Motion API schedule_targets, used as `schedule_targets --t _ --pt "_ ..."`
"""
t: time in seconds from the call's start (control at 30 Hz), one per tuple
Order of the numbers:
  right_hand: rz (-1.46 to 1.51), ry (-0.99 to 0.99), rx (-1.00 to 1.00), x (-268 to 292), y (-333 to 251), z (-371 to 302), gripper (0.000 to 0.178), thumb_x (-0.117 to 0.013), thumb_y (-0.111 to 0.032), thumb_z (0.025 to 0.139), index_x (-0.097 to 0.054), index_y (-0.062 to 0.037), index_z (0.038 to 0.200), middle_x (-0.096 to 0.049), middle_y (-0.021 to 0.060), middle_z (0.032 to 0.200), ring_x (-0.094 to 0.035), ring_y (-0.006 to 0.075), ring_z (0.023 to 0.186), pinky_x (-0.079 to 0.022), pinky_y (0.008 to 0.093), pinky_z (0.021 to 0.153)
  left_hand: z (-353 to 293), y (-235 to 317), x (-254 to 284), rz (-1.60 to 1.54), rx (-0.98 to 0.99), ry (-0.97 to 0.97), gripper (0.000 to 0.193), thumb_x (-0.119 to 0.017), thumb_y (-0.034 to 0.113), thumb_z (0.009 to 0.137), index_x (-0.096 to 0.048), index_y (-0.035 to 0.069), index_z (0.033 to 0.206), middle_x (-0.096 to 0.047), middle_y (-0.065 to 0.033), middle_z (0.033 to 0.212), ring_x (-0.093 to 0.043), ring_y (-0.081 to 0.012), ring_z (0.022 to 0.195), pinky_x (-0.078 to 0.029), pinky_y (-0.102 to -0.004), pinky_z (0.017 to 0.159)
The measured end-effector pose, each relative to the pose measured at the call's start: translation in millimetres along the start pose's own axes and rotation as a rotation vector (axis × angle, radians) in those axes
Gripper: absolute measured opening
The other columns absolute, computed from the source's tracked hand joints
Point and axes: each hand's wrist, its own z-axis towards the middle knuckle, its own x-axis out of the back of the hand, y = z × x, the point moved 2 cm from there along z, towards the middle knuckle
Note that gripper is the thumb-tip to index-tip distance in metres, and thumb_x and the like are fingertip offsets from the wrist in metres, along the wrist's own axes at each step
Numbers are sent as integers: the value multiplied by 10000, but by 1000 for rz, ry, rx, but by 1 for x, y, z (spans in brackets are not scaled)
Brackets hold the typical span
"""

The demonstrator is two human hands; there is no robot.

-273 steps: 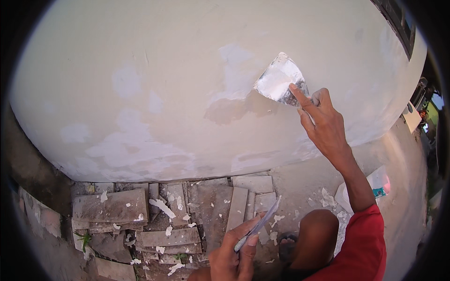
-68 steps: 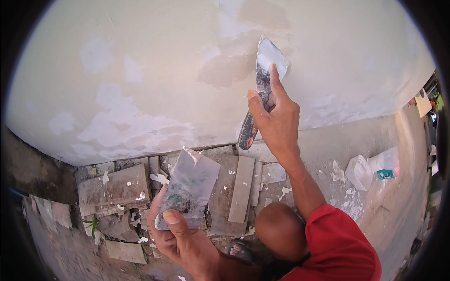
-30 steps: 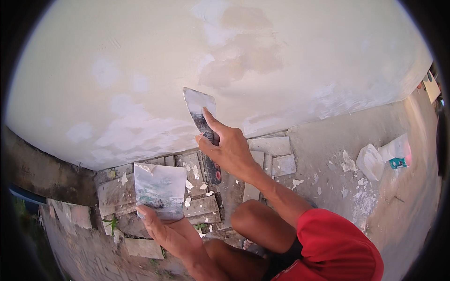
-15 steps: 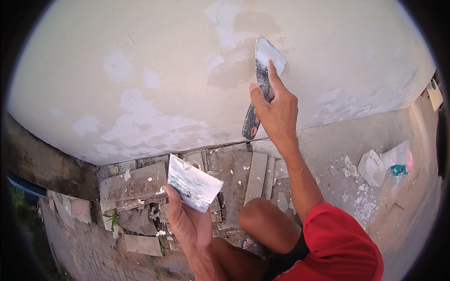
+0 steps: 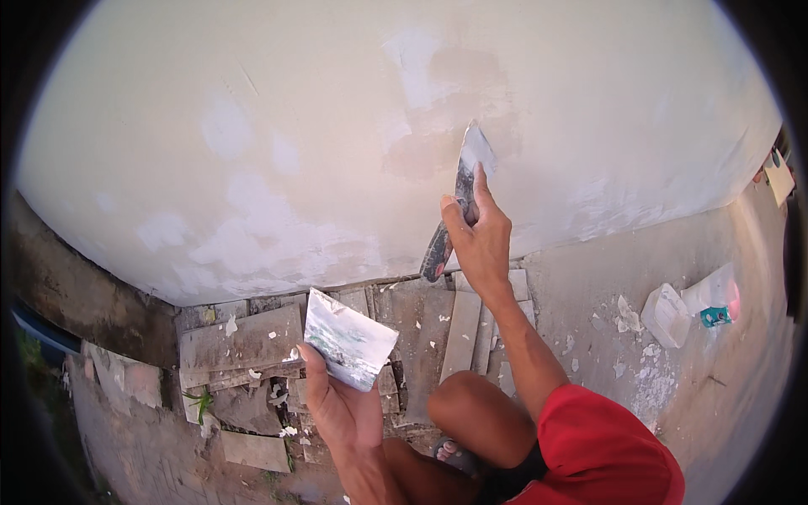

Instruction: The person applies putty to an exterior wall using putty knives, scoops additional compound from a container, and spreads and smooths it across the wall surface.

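No lettering, number or sign can be read at this worksite. A small teal patch with pale markings shows on or against a white container on the ground at right, just beside a white angular tub. The markings are too small and blurred to make out, and whether the patch is a label cannot be told.

A black-handled putty knife is pointing just past twelve o'clock, a smudged white plate tilting toward its seven o'clock.
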Motion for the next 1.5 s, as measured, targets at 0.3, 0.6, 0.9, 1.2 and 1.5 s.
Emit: schedule_targets --t 0.3,0.6,0.9,1.2,1.5 --pt "-56 -120 56 19 -11 -9 701 -633 -262 880 -381 68 1445 -593 123 582 -602 190 544 -490 349 583 -5 -9 -8 36 -8 -6 381 -566 269 1002 -542 22 1292 -628 -87 1257 -615 -217 1145 -508 -419 985" --pt "-222 -364 299 10 1 -26 682 -606 -241 898 -370 85 1448 -625 125 645 -579 129 508 -468 304 516 -13 -21 -11 51 19 -76 402 -556 296 1006 -533 11 1288 -623 -88 1257 -603 -223 1162 -472 -400 1007" --pt "-220 -452 89 34 -8 0 618 -621 -247 893 -453 22 1424 -573 43 675 -486 103 597 -444 273 599 -20 -25 -27 51 32 -115 464 -562 335 1001 -509 3 1321 -600 -101 1292 -570 -225 1203 -431 -404 1035" --pt "-67 -288 274 76 -50 14 625 -603 -183 910 -398 24 1464 -514 5 695 -432 64 587 -404 235 540 -30 -28 -34 12 79 -116 479 -564 359 998 -502 3 1311 -600 -87 1282 -570 -219 1195 -423 -405 1052" --pt "-127 -425 97 39 7 4 649 -616 -187 891 -393 69 1444 -561 24 653 -472 84 525 -413 273 481 -26 -41 -38 25 94 -120 452 -534 355 1012 -505 2 1294 -603 -92 1270 -577 -223 1186 -421 -403 1057"
